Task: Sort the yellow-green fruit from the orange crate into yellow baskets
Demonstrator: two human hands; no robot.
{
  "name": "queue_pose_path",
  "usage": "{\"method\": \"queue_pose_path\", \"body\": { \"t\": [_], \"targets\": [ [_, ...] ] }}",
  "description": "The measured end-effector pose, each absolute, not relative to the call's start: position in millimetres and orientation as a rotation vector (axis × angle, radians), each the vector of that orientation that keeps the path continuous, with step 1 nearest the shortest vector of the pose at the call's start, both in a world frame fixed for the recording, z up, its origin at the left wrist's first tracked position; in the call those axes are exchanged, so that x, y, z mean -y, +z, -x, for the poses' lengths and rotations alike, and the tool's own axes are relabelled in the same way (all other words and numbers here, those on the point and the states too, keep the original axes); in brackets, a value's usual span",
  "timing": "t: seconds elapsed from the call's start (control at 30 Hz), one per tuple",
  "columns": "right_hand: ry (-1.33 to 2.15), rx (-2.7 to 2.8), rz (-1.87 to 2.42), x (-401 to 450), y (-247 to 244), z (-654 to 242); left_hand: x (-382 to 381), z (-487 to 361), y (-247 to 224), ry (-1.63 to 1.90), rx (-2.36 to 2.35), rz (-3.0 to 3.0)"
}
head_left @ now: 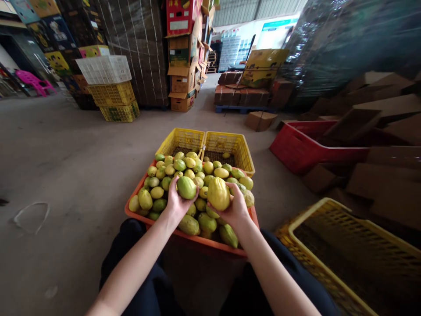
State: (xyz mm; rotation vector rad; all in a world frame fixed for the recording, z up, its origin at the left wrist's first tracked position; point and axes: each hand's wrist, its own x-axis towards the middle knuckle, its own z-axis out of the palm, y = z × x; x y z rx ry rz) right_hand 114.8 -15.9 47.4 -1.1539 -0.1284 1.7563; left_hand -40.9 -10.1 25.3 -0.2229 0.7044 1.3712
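Observation:
Over an orange crate heaped with green and yellow fruits, both hands are raised, each with one fruit. My left hand is curled around a smooth green fruit. A larger, ridged yellow fruit rests in my right hand, with the fingers wrapped round its right side and underside. The two held fruits are a short gap apart. Loose fruits such as a yellow one and a dark green one lie in the pile below and around the hands.
Two yellow crates stand just behind the orange one; the right one holds a few fruits. A larger yellow crate is at lower right, a red crate beyond it among cardboard. Stacked boxes stand farther back.

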Motion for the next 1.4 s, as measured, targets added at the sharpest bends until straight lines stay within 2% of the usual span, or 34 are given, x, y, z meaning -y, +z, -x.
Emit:
{"method": "queue_pose_path", "body": {
  "t": [0.17,0.53,0.77,1.4],
  "targets": [
    [1.787,0.121,1.203,14,47,-114,5,39,25,1.263,-0.643,0.287],
    [1.74,0.154,1.211,13,46,-114,15,36,37,1.409,-0.771,0.118],
    [1.823,0.168,1.117,11,40,-116,9,40,27,1.226,-0.64,0.241],
    [1.771,0.206,1.124,16,48,-110,14,45,34,1.225,-0.655,0.085]
  ]
}}
